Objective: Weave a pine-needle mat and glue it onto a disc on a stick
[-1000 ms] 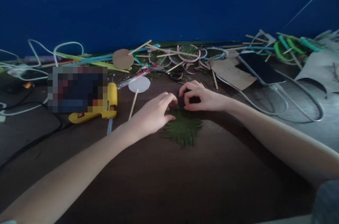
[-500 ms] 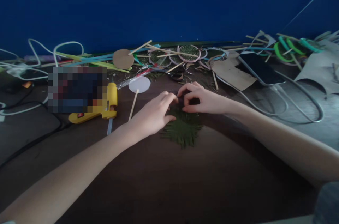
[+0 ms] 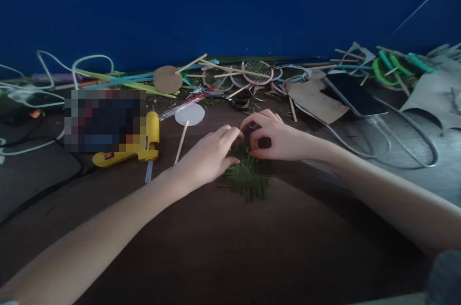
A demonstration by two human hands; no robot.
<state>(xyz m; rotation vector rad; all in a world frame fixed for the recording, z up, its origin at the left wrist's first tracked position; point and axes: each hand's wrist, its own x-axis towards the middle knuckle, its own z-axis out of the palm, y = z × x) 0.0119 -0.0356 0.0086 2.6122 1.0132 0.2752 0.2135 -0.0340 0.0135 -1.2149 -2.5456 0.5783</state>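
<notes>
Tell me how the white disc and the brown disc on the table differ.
The white disc is pale and lies on bare table; the brown disc is cardboard-coloured and lies farther back among coloured straws. The white disc's stick points toward the person, the brown disc's away, up and right. Both are round, flat and stick-mounted.

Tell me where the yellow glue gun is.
In the head view the yellow glue gun lies left of the left hand, beside the white disc.
</notes>
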